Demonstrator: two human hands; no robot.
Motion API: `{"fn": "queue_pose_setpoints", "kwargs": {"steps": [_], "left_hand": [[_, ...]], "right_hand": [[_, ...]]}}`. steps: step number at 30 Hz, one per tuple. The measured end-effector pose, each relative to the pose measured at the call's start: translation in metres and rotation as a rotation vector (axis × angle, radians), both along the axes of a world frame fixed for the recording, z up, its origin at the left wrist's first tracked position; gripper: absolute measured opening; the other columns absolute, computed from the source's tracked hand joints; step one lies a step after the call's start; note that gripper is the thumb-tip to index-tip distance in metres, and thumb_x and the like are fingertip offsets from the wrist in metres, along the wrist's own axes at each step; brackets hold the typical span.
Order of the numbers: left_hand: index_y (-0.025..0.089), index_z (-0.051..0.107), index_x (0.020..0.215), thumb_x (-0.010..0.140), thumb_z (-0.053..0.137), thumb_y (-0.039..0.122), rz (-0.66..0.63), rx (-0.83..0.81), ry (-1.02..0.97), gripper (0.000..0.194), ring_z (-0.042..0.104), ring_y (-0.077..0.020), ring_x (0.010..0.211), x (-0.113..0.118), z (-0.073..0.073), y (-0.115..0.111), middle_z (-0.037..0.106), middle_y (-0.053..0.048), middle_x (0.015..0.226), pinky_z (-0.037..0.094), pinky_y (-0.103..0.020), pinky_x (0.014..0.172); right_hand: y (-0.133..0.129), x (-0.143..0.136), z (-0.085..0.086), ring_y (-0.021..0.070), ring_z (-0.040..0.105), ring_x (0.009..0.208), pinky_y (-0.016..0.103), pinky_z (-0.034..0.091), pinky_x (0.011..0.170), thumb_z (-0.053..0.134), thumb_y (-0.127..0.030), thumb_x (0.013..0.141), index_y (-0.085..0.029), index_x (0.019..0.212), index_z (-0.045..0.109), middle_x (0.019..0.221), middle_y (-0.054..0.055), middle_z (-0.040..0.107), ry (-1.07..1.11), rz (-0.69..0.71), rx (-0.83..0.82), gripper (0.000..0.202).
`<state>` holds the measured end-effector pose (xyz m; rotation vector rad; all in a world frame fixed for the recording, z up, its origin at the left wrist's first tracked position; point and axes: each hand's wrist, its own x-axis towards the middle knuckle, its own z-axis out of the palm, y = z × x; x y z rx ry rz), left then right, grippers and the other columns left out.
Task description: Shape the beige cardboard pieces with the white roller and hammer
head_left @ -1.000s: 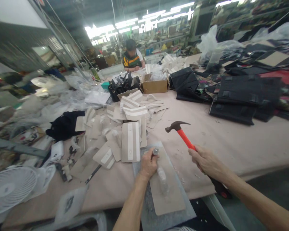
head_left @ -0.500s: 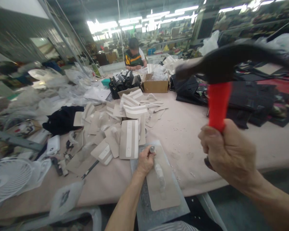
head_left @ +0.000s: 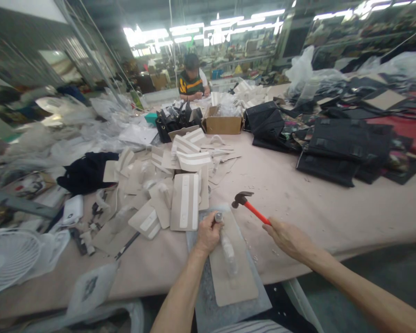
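Note:
My left hand (head_left: 209,233) pinches a short round metal piece (head_left: 218,216) upright at the top end of a beige panel (head_left: 241,282). Along that panel runs a handle wrapped in clear plastic (head_left: 229,256). Under the panel lies a grey slab (head_left: 208,305) at the table's front edge. My right hand (head_left: 283,235) is closed around the red handle of a claw hammer (head_left: 256,212); the hammer's dark head is just right of and above the metal piece, apart from it.
Beige panels with white strips (head_left: 185,201) are heaped left of centre. Black bags (head_left: 336,143) lie at right, a cardboard box (head_left: 223,124) behind. A white fan (head_left: 10,261) stands at left. Across the table sits a person (head_left: 192,83).
The hammer has come down from high and close to the camera to just beside the metal piece, my right hand moving with it. My left hand keeps its hold.

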<state>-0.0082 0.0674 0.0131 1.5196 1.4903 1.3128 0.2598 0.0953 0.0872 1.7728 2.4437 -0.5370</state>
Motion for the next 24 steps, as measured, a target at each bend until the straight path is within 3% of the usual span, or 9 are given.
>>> {"fn": "queue_pose_setpoints", "kwargs": {"steps": [4,7,10,12,15,17,20,22,24], "left_hand": [[0.021,0.07,0.097,0.08,0.064,0.021,0.009,-0.009,-0.028,0.018,0.067,-0.0196,0.078,-0.001,0.0,-0.001,0.072,-0.003,0.085,0.051,-0.029,0.075],[0.021,0.071,0.096,0.078,0.067,0.022,0.026,-0.017,-0.069,0.019,0.067,-0.0189,0.078,0.002,-0.002,0.001,0.073,-0.002,0.085,0.052,-0.028,0.075],[0.019,0.071,0.094,0.073,0.073,0.026,0.074,-0.052,-0.206,0.021,0.07,-0.0186,0.078,0.006,-0.004,0.005,0.076,-0.002,0.085,0.055,-0.028,0.074],[0.018,0.071,0.091,0.071,0.076,0.032,0.16,-0.085,-0.341,0.025,0.071,-0.0181,0.076,0.004,0.0,0.009,0.077,-0.002,0.083,0.056,-0.028,0.072],[0.017,0.071,0.088,0.072,0.078,0.039,0.343,-0.035,-0.489,0.029,0.072,-0.0172,0.074,-0.011,0.022,0.012,0.077,-0.003,0.081,0.057,-0.027,0.07],[0.015,0.071,0.09,0.072,0.08,0.038,0.416,0.09,-0.527,0.031,0.073,-0.0173,0.076,-0.027,0.047,0.01,0.078,-0.004,0.083,0.058,-0.027,0.074],[0.015,0.071,0.094,0.072,0.084,0.035,0.411,0.257,-0.506,0.033,0.074,-0.0177,0.08,-0.047,0.082,0.003,0.078,-0.005,0.087,0.059,-0.029,0.08],[0.015,0.071,0.095,0.073,0.084,0.034,0.381,0.267,-0.477,0.032,0.074,-0.0175,0.08,-0.051,0.093,-0.003,0.078,-0.005,0.087,0.059,-0.03,0.08],[0.015,0.071,0.096,0.074,0.083,0.035,0.337,0.204,-0.454,0.031,0.074,-0.0176,0.079,-0.046,0.089,-0.007,0.078,-0.005,0.087,0.059,-0.029,0.078]], "right_hand": [[0.002,-0.013,-0.022,0.0292,0.063,0.097,0.038,0.046,0.077,0.042,-0.018,0.097,-0.01,0.122,0.055,0.115,0.022,0.064,-0.013,0.091,0.274,0.03],[-0.015,-0.039,-0.023,0.0306,0.052,0.122,0.045,0.045,0.095,0.043,-0.008,0.091,-0.014,0.143,0.043,0.146,0.021,0.047,0.145,0.444,0.455,0.053],[-0.036,-0.07,-0.016,0.0263,0.055,0.111,0.042,0.045,0.093,0.048,-0.007,0.088,-0.018,0.125,0.057,0.138,0.014,0.054,0.161,0.826,0.384,0.039],[-0.043,-0.088,-0.01,0.0247,0.057,0.097,0.041,0.045,0.088,0.052,-0.011,0.088,-0.017,0.105,0.062,0.115,0.012,0.063,0.09,0.911,0.348,0.021],[-0.042,-0.106,0.004,0.0241,0.058,0.086,0.039,0.045,0.08,0.051,-0.012,0.089,-0.017,0.1,0.063,0.1,0.012,0.066,0.003,0.841,0.37,0.017],[-0.035,-0.11,0.016,0.0236,0.06,0.08,0.036,0.043,0.072,0.047,-0.009,0.088,-0.015,0.103,0.062,0.097,0.013,0.067,-0.022,0.701,0.375,0.022],[-0.026,-0.111,0.027,0.0234,0.063,0.073,0.033,0.041,0.064,0.045,-0.009,0.089,-0.013,0.108,0.061,0.086,0.013,0.068,0.005,0.433,0.299,0.025],[-0.027,-0.111,0.025,0.0254,0.066,0.076,0.033,0.043,0.066,0.049,-0.019,0.092,-0.01,0.118,0.059,0.086,0.014,0.07,0.079,0.296,0.22,0.029],[-0.033,-0.113,0.015,0.0284,0.069,0.085,0.035,0.047,0.072,0.053,-0.029,0.095,-0.008,0.132,0.053,0.093,0.015,0.072,0.179,0.203,0.132,0.043]]}}
